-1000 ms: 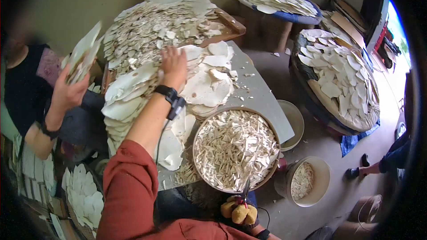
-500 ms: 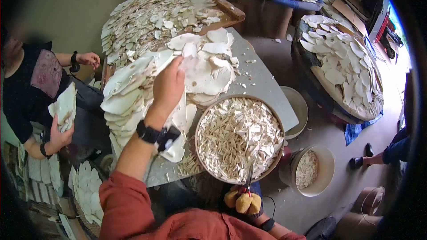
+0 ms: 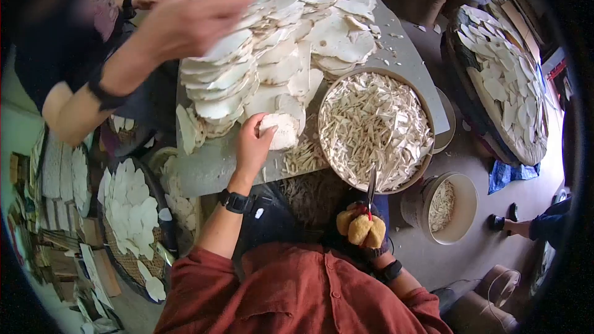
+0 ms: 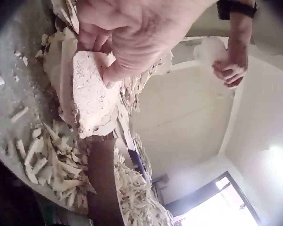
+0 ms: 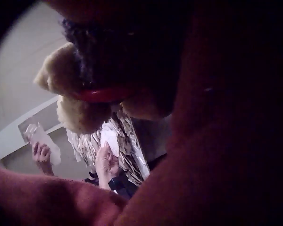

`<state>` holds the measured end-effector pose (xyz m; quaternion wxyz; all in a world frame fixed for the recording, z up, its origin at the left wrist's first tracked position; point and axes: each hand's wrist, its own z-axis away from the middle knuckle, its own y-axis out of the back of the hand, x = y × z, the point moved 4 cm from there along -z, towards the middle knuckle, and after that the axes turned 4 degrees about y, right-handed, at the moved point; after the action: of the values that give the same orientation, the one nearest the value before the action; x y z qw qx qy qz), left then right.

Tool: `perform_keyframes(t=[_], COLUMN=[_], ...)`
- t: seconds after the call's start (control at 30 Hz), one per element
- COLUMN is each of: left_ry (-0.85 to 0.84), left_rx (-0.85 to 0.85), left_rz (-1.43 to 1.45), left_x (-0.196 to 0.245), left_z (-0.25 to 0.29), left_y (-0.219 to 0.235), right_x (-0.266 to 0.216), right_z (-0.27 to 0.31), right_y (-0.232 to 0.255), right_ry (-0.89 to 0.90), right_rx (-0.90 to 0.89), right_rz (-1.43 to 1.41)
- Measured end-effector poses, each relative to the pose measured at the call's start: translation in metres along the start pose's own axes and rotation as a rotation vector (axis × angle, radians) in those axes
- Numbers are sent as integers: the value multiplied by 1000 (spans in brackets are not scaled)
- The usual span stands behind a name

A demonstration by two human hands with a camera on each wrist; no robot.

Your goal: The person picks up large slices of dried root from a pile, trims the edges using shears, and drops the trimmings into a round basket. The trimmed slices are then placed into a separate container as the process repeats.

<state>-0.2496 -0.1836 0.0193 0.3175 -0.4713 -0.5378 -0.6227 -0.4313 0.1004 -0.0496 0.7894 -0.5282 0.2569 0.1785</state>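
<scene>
My left hand (image 3: 252, 145) pinches a small, pale, flat slice (image 3: 281, 131) with a rough edge, near the table's front edge. In the left wrist view, thumb and fingers grip this slice from above, beside loose strips. Wearing a dark glove with yellow fingertips, my right hand (image 3: 362, 227) holds red-handled scissors (image 3: 372, 185), their blades pointing up over the near rim of a round basin (image 3: 323, 142) full of cut white strips. Much of this hand is dark in the right wrist view. Large white slices (image 3: 213, 89) lie in overlapping stacks beyond my left hand.
Another person's hand (image 3: 185, 18) reaches, blurred, over the stacks from the left. A bucket (image 3: 467, 210) with strips stands on the floor at right, below a round tray of slices (image 3: 495, 86). More slices (image 3: 130, 210) lie in a basket at lower left.
My left hand has drawn back from the stacks to the table's front edge with a slice. The other person's hand has come forward over the stacks. The head view has shifted downward.
</scene>
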Motion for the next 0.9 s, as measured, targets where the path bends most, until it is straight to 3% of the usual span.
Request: perform_keyframes(t=[0.03, 0.07, 0.13, 0.23, 0.33, 0.4, 0.47, 0.53, 0.6, 0.63, 0.73, 0.77, 0.9], left_ry=[-21, -44, -2, 75, 49, -1, 82, 173, 238, 269, 355, 291, 426], left_rx=[9, 19, -8, -62, -64, -76, -73, -78, -79, -79, 175, 237, 549], left_rz=[-100, -199, 99, 373, 386, 310, 383, 410, 627, 737, 715, 553, 596], left_x=[3, 4, 0, 9, -1, -28, -20, -32, -22, -19, -51, -56, -85], left_z=[3, 5, 13, 39, 61, 70, 87, 103, 122, 132, 169, 184, 261], left_y=[4, 8, 16, 30, 48, 63, 72, 82, 88, 91, 106, 112, 149], right_x=[20, 28, 37, 29, -8, -5, -1, 6, 17, 6, -4, -4, 21], right_z=[-5, -7, -7, -7, 3, -3, -6, 1, -2, 1, -1, 3, -4], right_y=[13, 26, 38, 39, -19, -20, -20, -6, 23, 1, -10, -23, 11], right_ry=[-169, -164, -153, 0, 152, 87, 20, 90, 138, 98, 318, 188, 106], right_rx=[-10, 19, 75, 153, 19, -65, -146, -28, 125, 78, -6, -29, 16], right_rz=[-378, -391, -419, 21, 439, 350, 260, 372, 483, 439, 998, 570, 246])
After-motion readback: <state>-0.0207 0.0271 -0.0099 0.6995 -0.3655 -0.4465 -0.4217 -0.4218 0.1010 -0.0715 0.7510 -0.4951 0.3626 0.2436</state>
